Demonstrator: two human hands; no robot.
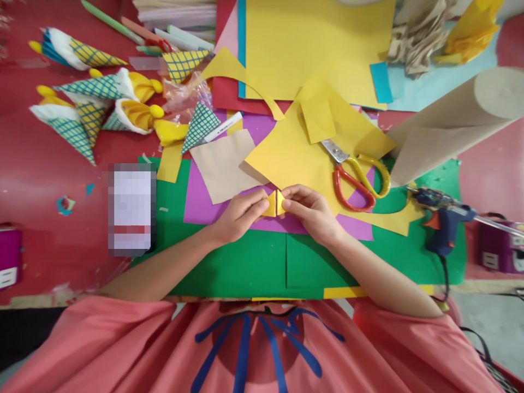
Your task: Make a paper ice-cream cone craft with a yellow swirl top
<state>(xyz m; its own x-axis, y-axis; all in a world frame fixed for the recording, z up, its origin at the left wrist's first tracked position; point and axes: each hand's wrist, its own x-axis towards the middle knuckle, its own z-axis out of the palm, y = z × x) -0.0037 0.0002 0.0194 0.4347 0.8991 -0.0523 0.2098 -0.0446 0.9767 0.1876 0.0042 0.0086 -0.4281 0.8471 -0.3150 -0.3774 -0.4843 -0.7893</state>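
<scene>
Both hands meet in the middle, over the purple paper (pixel 200 202). My left hand (pixel 243 214) pinches one side of a small folded yellow paper piece (pixel 271 204), thumb on top. The other side is between the thumb and fingers of my right hand (pixel 311 212). A dark line runs down the piece's middle; I cannot tell whether it is one part or two. Just beyond the hands lie a beige paper piece (pixel 229 164) and a larger yellow sheet (pixel 282 147). Scissors (pixel 354 177) with one red and one yellow handle rest on that sheet, right of my right hand.
Several patterned paper cones (pixel 98 87) lie at the upper left. A glue gun (pixel 444 218) with its cord is at the right, near a beige paper roll (pixel 454 120). A blurred-out rectangular item (pixel 131 210) lies left. Green paper (pixel 237 267) covers the near table.
</scene>
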